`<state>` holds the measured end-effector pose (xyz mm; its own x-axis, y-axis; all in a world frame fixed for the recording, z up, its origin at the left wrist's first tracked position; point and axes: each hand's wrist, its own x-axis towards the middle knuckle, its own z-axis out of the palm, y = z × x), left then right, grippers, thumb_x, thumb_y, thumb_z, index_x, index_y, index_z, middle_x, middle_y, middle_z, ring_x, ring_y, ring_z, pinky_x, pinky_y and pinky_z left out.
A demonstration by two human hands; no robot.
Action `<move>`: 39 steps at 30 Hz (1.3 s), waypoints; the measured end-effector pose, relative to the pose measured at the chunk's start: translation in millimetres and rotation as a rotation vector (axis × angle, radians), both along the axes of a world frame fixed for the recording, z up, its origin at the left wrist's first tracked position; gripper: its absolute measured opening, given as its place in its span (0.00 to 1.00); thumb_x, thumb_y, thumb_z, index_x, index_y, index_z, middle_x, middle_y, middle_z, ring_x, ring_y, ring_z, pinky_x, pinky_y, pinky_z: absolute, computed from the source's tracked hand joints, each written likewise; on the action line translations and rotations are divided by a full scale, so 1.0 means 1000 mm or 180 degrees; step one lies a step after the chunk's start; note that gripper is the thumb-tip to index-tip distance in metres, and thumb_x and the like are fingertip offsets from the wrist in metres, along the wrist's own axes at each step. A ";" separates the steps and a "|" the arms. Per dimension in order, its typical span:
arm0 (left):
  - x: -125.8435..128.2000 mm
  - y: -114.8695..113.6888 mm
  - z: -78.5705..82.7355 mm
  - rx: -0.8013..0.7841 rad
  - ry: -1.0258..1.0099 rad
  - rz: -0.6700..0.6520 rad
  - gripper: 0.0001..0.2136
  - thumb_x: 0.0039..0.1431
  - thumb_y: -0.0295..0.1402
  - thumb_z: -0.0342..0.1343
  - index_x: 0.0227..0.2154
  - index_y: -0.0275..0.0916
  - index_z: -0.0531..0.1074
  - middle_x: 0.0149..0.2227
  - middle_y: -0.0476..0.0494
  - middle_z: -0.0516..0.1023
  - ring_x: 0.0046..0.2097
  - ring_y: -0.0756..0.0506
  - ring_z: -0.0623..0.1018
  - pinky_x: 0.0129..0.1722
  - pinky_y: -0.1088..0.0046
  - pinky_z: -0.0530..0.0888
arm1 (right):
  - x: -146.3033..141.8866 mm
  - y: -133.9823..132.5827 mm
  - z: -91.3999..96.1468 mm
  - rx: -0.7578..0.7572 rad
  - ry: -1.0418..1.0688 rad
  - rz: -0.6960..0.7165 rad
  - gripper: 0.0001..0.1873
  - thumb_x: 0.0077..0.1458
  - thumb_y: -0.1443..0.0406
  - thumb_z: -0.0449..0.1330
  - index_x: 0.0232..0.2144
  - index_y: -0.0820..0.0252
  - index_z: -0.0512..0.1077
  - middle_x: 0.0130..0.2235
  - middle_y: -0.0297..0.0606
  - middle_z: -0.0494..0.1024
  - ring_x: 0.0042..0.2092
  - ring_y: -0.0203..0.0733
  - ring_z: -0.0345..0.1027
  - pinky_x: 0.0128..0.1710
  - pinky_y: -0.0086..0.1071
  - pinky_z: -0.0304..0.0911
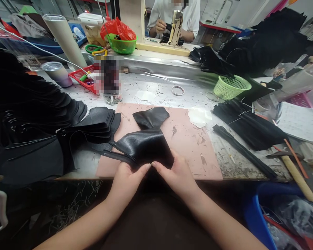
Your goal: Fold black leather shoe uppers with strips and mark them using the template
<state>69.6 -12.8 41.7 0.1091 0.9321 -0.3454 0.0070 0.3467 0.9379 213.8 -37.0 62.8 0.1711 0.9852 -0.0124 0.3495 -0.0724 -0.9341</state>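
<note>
Both my hands grip the near edge of a black leather piece (148, 146) that has a zipper (120, 151) along its left side. My left hand (130, 178) has its thumb on top at the edge, the fingers hidden beneath. The thumb of my right hand (176, 173) almost meets the left thumb, with its fingers under the leather too. Just beyond lies a smaller black leather piece (151, 117) on a pink board (193, 149). Stacked black pieces (101, 119) stand close on the left.
A hammer (297, 173), black strips (245, 151) and a notebook (299, 121) lie at right. Farther back are a tape roll (177, 91), a green basket (232, 86) and a red tray (82, 78). A blue bin (253, 215) stands below right. Another person (172, 21) sits behind a sewing machine (175, 29).
</note>
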 end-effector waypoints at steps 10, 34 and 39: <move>-0.001 -0.001 -0.008 0.0416 0.0776 -0.0380 0.11 0.50 0.41 0.57 0.27 0.37 0.76 0.22 0.44 0.78 0.29 0.39 0.78 0.31 0.65 0.74 | 0.009 -0.004 -0.001 -0.0677 0.0615 0.0217 0.09 0.49 0.63 0.59 0.34 0.60 0.73 0.34 0.37 0.79 0.37 0.45 0.73 0.36 0.36 0.69; 0.002 0.003 0.000 -0.0357 -0.0303 -0.0563 0.19 0.48 0.38 0.61 0.43 0.38 0.72 0.40 0.41 0.80 0.40 0.39 0.78 0.34 0.66 0.77 | 0.017 -0.005 -0.001 -0.0833 0.0682 0.0133 0.12 0.50 0.60 0.58 0.34 0.62 0.72 0.35 0.39 0.77 0.40 0.46 0.71 0.40 0.37 0.67; 0.004 0.001 -0.002 -0.0326 -0.0391 -0.0604 0.17 0.48 0.39 0.60 0.41 0.35 0.74 0.39 0.41 0.80 0.39 0.39 0.79 0.39 0.63 0.76 | 0.020 -0.004 -0.002 -0.1023 0.1032 0.0416 0.15 0.52 0.56 0.56 0.28 0.64 0.71 0.28 0.37 0.76 0.33 0.43 0.72 0.33 0.33 0.67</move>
